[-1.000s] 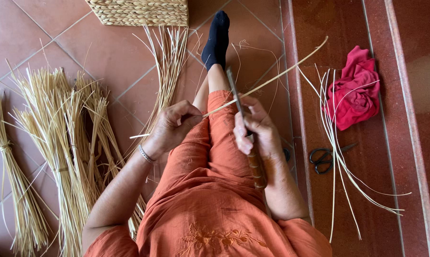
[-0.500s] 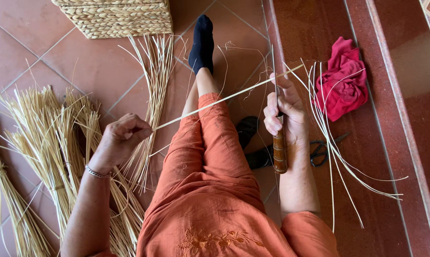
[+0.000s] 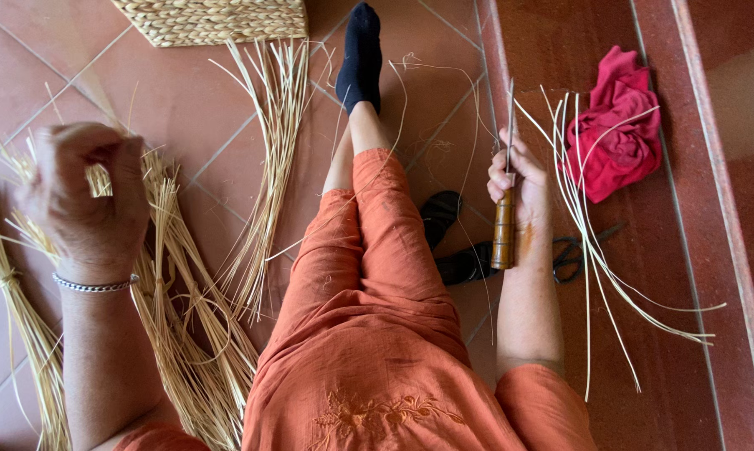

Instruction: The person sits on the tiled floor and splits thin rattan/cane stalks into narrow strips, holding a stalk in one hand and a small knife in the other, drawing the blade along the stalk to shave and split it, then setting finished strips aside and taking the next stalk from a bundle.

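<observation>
The left hand (image 3: 85, 196), raised at the left of the frame, is pinched shut on a thin straw strand (image 3: 310, 238) that runs faintly across the orange-clad leg (image 3: 385, 250) toward centre; the right hand (image 3: 517, 188), right of centre, is closed around a wooden-handled awl (image 3: 503, 225), its metal point up. To draw the strand well, I judge the pull should stay steady and in line with the fibre, the awl held clear so its tip does not snag or split it. Bundles of straw (image 3: 185, 317) lie on the terracotta tile floor (image 3: 185, 100) at lower left, a woven basket (image 3: 218, 18) sits at the top, and a red cloth (image 3: 615, 125), scissors (image 3: 573, 250) and loose strips (image 3: 594, 242) rest on the darker step at right.
</observation>
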